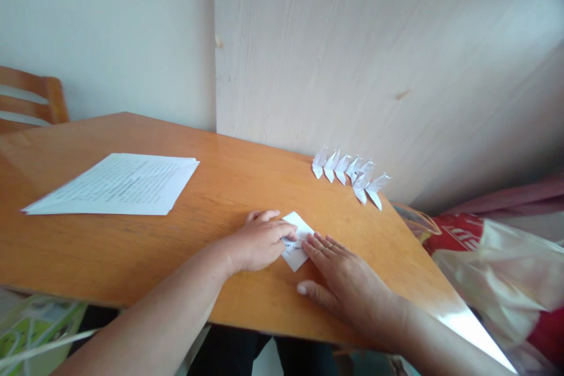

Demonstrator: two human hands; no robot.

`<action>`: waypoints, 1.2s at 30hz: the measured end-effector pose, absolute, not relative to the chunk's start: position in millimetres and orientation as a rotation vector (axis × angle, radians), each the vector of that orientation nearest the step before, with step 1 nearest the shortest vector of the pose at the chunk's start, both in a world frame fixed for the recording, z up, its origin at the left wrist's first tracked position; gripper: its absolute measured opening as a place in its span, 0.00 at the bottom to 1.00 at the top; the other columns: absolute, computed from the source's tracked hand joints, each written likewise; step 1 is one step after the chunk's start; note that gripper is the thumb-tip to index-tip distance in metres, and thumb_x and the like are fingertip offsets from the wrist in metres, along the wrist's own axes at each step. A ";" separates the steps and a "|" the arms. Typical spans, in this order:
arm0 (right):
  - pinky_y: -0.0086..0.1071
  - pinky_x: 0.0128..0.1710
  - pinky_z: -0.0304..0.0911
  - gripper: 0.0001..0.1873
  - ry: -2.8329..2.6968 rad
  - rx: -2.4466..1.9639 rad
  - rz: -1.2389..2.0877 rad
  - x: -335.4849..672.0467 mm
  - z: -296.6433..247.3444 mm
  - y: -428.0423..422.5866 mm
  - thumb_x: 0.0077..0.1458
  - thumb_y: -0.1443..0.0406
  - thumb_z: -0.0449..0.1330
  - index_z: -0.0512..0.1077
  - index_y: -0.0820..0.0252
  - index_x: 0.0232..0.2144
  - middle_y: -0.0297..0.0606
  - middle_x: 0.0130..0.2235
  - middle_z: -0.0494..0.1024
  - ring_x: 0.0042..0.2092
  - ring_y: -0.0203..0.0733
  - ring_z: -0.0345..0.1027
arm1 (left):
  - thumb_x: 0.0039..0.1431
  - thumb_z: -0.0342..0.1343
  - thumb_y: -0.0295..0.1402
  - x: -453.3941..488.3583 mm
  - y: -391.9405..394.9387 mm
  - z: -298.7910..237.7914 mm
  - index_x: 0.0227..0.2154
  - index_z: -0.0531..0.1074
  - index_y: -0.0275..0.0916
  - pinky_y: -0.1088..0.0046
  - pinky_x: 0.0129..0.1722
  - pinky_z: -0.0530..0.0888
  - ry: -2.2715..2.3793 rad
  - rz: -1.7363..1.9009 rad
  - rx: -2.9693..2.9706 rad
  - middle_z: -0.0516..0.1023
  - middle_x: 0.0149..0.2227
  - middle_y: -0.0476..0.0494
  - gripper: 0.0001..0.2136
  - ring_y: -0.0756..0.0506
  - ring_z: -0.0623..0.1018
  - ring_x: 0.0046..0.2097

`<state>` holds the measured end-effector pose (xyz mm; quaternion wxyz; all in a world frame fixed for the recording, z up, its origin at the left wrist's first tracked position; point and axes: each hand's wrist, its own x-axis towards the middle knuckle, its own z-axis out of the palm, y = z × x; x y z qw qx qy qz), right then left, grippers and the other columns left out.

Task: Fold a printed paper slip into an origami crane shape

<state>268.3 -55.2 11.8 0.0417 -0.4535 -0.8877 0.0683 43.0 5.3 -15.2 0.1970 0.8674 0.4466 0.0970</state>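
Note:
A small folded piece of printed paper [294,255] lies on the table in front of me, turned so that one corner points toward me. My left hand [259,244] rests at its left side, index finger on the paper and the other fingers apart. Flat beside it, my right hand [339,273] has its fingertips on the paper's right edge and its thumb held out over the wood. Neither hand grips the sheet. Part of the paper is hidden under my fingers.
A stack of printed sheets [118,185] lies on the left of the wooden table [229,188]. Several folded paper cranes [341,169] stand near the back right edge. A panel [308,59] rises behind the table. Bags [497,264] sit beyond the right edge, a chair [53,97] far left.

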 end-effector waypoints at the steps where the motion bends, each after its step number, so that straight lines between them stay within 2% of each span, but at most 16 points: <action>1: 0.52 0.66 0.53 0.36 -2.700 -1.393 0.193 265.7 12.4 -55.6 0.62 0.49 0.57 0.62 0.65 0.65 0.54 0.65 0.63 0.66 0.56 0.58 | 0.66 0.44 0.32 43.1 5.4 -15.4 0.53 0.72 0.56 0.49 0.64 0.52 1.251 0.273 2.428 0.71 0.61 0.52 0.18 0.39 0.56 0.69; 5: 0.49 0.66 0.55 0.29 -2.669 -1.366 0.180 253.5 10.1 -58.3 0.65 0.56 0.54 0.65 0.66 0.63 0.53 0.63 0.67 0.64 0.53 0.61 | 0.67 0.43 0.32 42.8 5.3 -16.3 0.53 0.72 0.57 0.50 0.64 0.52 1.252 0.284 2.433 0.70 0.62 0.51 0.19 0.39 0.57 0.69; 11: 0.50 0.64 0.58 0.27 -2.655 -1.380 0.129 245.6 -0.8 -60.8 0.64 0.56 0.54 0.68 0.66 0.59 0.53 0.62 0.69 0.63 0.54 0.64 | 0.66 0.43 0.32 41.9 8.1 -18.1 0.55 0.70 0.57 0.50 0.63 0.53 1.222 0.284 2.436 0.70 0.62 0.52 0.20 0.38 0.57 0.68; 17: 0.52 0.64 0.57 0.29 -2.645 -1.411 0.170 246.2 4.9 -62.7 0.62 0.54 0.56 0.67 0.64 0.60 0.53 0.62 0.69 0.63 0.56 0.63 | 0.65 0.43 0.32 39.7 11.6 -15.3 0.52 0.72 0.57 0.51 0.64 0.52 1.219 0.256 2.390 0.71 0.61 0.54 0.19 0.39 0.56 0.69; 22: 0.50 0.64 0.57 0.33 -2.669 -1.411 0.222 246.9 10.1 -63.5 0.63 0.53 0.54 0.60 0.63 0.65 0.52 0.63 0.68 0.64 0.54 0.62 | 0.66 0.44 0.34 36.4 13.9 -16.6 0.48 0.74 0.56 0.52 0.64 0.54 1.214 0.289 2.356 0.70 0.62 0.54 0.16 0.40 0.56 0.69; 29: 0.53 0.64 0.55 0.35 -2.758 -1.422 0.066 239.9 4.7 -63.7 0.61 0.48 0.55 0.64 0.64 0.63 0.55 0.63 0.67 0.64 0.59 0.60 | 0.64 0.45 0.32 36.2 15.7 -18.4 0.47 0.75 0.55 0.54 0.64 0.54 1.278 0.314 2.365 0.71 0.61 0.53 0.17 0.39 0.56 0.69; 32: 0.53 0.64 0.56 0.37 -2.769 -1.403 0.057 238.4 6.1 -64.3 0.60 0.45 0.55 0.65 0.63 0.62 0.55 0.62 0.68 0.64 0.60 0.61 | 0.65 0.44 0.33 37.0 14.1 -13.5 0.46 0.76 0.54 0.56 0.63 0.56 1.312 0.324 2.373 0.71 0.59 0.51 0.17 0.40 0.60 0.66; 36: 0.54 0.63 0.55 0.42 -2.755 -1.415 0.073 238.3 6.7 -65.5 0.58 0.41 0.55 0.63 0.64 0.63 0.57 0.63 0.67 0.64 0.61 0.60 | 0.63 0.46 0.32 37.7 13.1 -9.2 0.43 0.77 0.52 0.59 0.60 0.61 1.320 0.373 2.379 0.75 0.52 0.49 0.15 0.40 0.67 0.61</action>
